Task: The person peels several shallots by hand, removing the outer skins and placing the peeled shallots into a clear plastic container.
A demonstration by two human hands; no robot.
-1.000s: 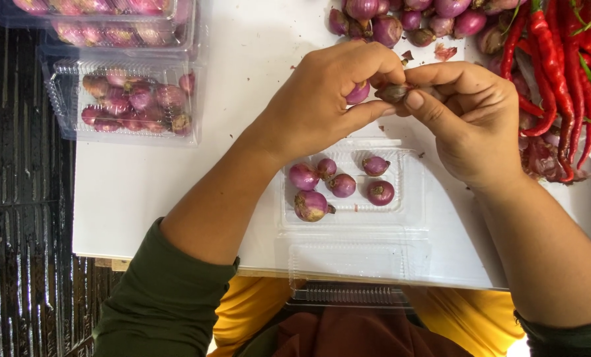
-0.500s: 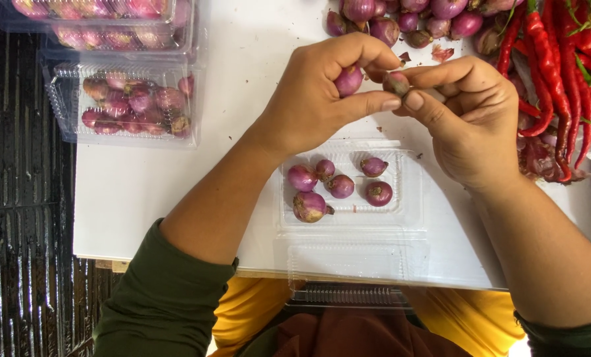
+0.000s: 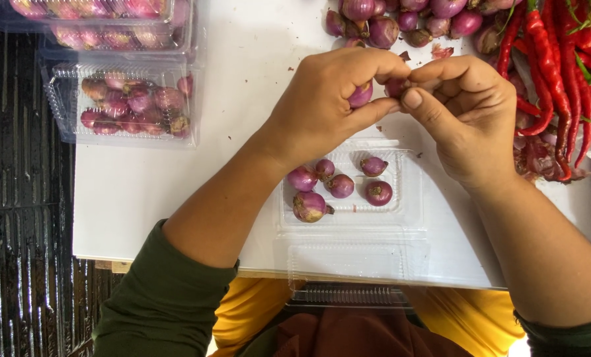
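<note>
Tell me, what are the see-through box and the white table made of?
The open box looks like thin clear plastic: you see the table through it, and its ridged edges shine. The table has a smooth, matte white top; a pale edge under its front rim hints at coated wood board, though that is not certain.

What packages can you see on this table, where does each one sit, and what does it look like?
Open clear plastic clamshell tray: table centre, below both hands; rectangular, holding five purple shallots.
Closed clear plastic box: left side; rectangular, filled with purple shallots.
More closed clear boxes: stacked at the top left corner, partly cut off; same kind and filling.
No labels, signs or screens show.
</note>
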